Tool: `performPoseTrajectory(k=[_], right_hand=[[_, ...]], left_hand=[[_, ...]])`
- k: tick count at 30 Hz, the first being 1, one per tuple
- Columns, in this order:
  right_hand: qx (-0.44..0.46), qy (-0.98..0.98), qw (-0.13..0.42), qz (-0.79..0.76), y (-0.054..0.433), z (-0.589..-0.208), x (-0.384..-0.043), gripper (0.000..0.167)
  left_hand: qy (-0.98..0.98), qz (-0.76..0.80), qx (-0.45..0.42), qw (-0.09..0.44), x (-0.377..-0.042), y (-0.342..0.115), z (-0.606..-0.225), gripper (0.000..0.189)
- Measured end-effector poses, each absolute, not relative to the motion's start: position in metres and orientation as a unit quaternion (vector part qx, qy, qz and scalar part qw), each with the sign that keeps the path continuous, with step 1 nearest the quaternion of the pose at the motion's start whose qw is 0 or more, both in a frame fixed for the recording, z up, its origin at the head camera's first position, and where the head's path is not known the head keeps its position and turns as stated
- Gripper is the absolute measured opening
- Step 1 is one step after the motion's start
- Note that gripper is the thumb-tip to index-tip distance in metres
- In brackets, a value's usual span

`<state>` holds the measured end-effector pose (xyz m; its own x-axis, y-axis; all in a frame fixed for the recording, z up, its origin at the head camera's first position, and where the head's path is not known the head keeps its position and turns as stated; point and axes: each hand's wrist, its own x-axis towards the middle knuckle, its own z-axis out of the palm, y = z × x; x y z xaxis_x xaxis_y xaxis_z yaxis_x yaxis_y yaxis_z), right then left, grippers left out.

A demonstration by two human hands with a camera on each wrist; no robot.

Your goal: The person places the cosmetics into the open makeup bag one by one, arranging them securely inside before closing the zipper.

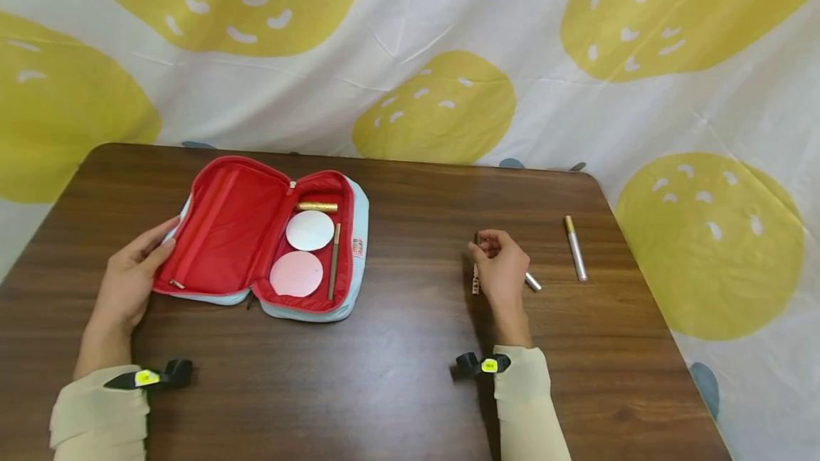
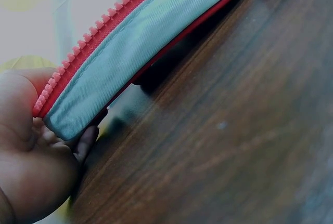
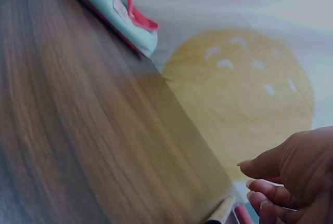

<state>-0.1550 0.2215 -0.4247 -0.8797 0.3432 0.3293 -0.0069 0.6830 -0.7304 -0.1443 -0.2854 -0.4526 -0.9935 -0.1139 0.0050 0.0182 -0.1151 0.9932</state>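
A pale blue cosmetic pouch (image 1: 361,233) lies unzipped and spread on the table, its lining red. My left hand (image 1: 131,272) grips the outer edge of its left flap, and the left wrist view shows thumb and fingers around the zipper edge (image 2: 78,52). Inside the right half are a gold tube (image 1: 318,207), a white disc (image 1: 309,230), a pink disc (image 1: 296,274) and a slim brown pencil (image 1: 334,262). My right hand (image 1: 502,265) is over a slim tube with a patterned end (image 1: 475,282). In the right wrist view its thumb and fingertips are slightly apart, with nothing seen between them.
A silver tube (image 1: 533,281) is partly hidden behind my right hand. Farther right lies a silver tube with a gold cap (image 1: 576,249). The brown wooden table (image 1: 397,404) ends at a hanging white cloth (image 1: 435,13) with yellow shapes.
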Motion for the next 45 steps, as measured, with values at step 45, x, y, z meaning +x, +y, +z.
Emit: performPoseTrajectory(k=[45], right_hand=[[-0.137, -0.917, 0.207, 0.311, 0.213, -0.445, -0.155, 0.013]], left_hand=[[-0.662, -0.748, 0.035, 0.042, -0.143, -0.285, -0.452, 0.042]])
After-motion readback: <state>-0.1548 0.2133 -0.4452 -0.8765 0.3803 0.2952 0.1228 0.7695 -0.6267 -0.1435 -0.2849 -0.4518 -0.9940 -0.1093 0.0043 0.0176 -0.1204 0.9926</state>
